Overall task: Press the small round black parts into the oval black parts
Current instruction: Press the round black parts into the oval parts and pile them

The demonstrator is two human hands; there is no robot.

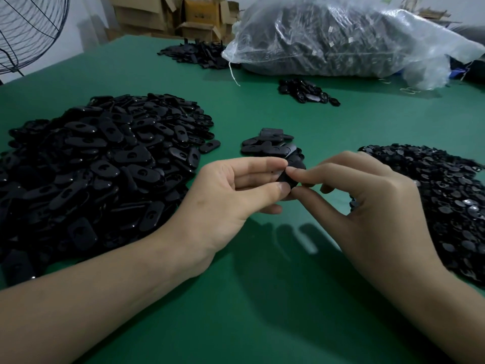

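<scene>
Black oval part point(291, 171) is sitting between both hands above the green table point(262, 306) — left hand point(236, 190) is pinching it with thumb and fingertips, right hand point(367, 203) is pinching its near edge; any round piece there is hidden. Oval pile point(99, 164) is lying left, round-part pile point(446, 190) right, small heap point(270, 144) just behind.

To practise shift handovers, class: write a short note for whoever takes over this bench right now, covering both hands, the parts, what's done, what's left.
Left hand: holds one oval part above the green table.
Right hand: thumb and forefinger pinch the same part; any round part there is hidden.
Stock: pile of oval parts on the left, pile of round parts on the right.
Done: probably the small heap just beyond the hands.
Left: both large piles.
</scene>
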